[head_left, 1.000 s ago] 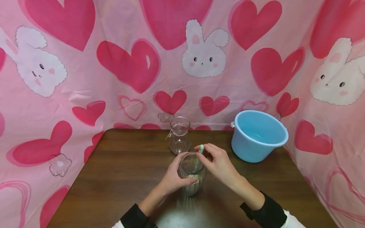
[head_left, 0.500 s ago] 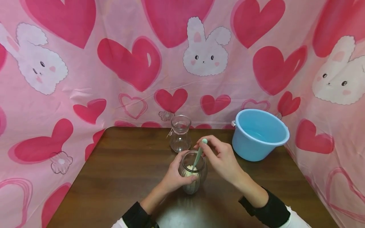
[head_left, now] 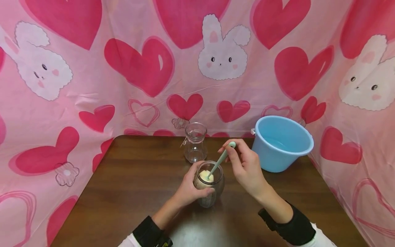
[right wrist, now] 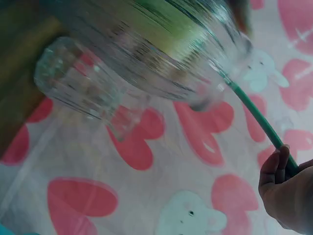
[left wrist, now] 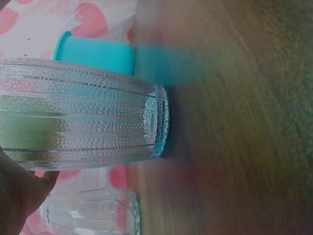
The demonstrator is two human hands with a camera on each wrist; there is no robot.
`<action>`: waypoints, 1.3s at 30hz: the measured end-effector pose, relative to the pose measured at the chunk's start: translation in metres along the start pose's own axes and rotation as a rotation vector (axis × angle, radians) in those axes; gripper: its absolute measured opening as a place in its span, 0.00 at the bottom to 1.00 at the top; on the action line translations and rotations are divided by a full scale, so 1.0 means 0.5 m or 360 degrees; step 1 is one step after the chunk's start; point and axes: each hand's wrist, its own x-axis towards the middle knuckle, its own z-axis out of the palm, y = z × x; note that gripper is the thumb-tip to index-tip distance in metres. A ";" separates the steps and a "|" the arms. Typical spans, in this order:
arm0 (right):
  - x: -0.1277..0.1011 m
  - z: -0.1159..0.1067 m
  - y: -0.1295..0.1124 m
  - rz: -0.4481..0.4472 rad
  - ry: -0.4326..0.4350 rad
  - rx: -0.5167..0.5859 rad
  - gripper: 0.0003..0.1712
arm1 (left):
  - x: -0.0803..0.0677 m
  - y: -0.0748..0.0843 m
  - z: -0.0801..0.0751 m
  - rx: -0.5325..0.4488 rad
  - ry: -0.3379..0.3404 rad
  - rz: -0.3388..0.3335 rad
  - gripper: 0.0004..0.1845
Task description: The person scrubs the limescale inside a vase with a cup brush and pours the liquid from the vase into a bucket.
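Note:
A ribbed clear glass jar (head_left: pixel 207 201) stands on the table, its open mouth facing up. My left hand (head_left: pixel 191 188) grips it from the left side, thumb across the front near the rim. A bottle brush (head_left: pixel 219 161) with a pale green handle and a rounded, cream, sponge-like head leans inside the jar. At the handle's top end, above and right of the mouth, my right hand (head_left: pixel 247 166) pinches it between thumb and fingers. The right wrist view shows the green handle (right wrist: pixel 257 115) coming out of the jar. Through dotted glass (left wrist: pixel 107 117), the head looks blurred and greenish in the left wrist view.
Behind the jar stands a clear waisted glass vase (head_left: pixel 195 151) with a string round its neck. A light blue bucket (head_left: pixel 274 161) is at the back right. The dark wooden table (head_left: pixel 135 171) ends at a pink heart-and-rabbit backdrop (head_left: pixel 139 68).
My right hand has moved up and right with the handle, which now leans further out. The cream head has come up nearer the jar's mouth. My left hand keeps its grip.

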 end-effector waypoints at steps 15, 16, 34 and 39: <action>-0.003 0.001 -0.006 -0.0148 0.0058 0.0054 0.11 | 0.003 -0.007 -0.004 0.0020 -0.0022 0.0040 0.44; -0.008 0.006 -0.002 -0.0132 0.0043 0.0051 0.13 | 0.003 -0.007 -0.005 0.0025 -0.0024 0.0041 0.45; 0.014 -0.001 -0.004 -0.0003 0.0031 0.0177 0.10 | 0.001 -0.001 -0.002 0.0025 -0.0027 -0.0015 0.46; 0.014 -0.006 -0.004 0.0044 0.0011 0.0210 0.05 | 0.003 0.002 -0.001 0.0032 -0.0013 -0.0022 0.45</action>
